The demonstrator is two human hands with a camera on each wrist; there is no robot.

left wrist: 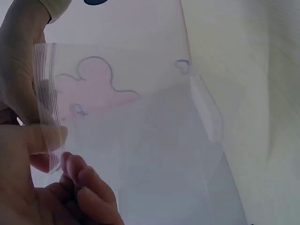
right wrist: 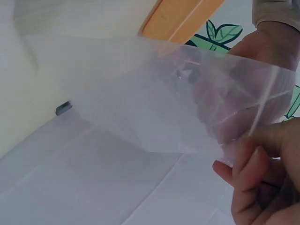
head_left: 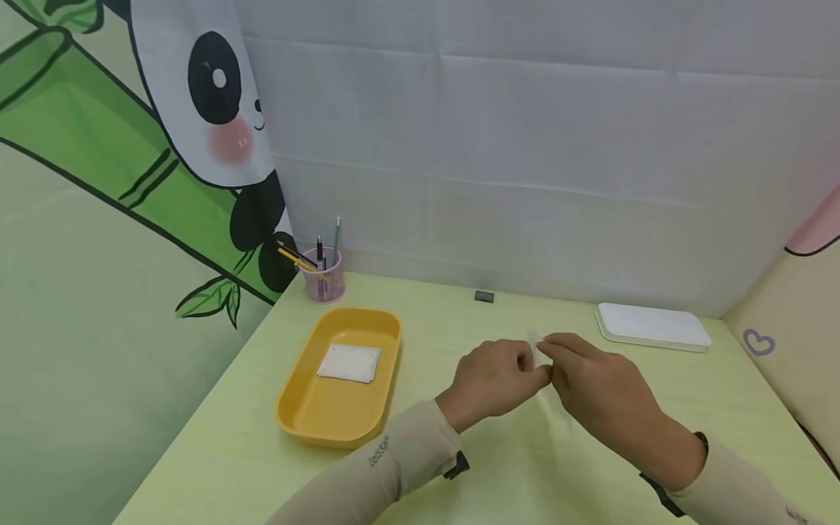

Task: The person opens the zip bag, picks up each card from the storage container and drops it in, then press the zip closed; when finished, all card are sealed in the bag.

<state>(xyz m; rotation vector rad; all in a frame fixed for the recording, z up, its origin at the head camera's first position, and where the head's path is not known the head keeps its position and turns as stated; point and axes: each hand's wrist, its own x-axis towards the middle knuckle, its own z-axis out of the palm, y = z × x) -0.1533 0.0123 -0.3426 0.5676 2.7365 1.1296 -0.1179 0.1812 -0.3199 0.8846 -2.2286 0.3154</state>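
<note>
A clear zip-lock bag hangs between the two hands above the table, its ridged zip strip running along the top edge. My left hand pinches that zip edge between thumb and fingers. Close beside it, thumbs almost together, my right hand pinches the same edge. Seen from the right wrist, the bag's see-through film spreads away from the fingers, and the left hand shows through it. Only a thin sliver of the bag rises between the hands in the head view.
Left of the hands lies a yellow tray with a small stack of white cards in it. Behind it stands a pink pen cup. A small dark block and a white flat case lie near the back wall.
</note>
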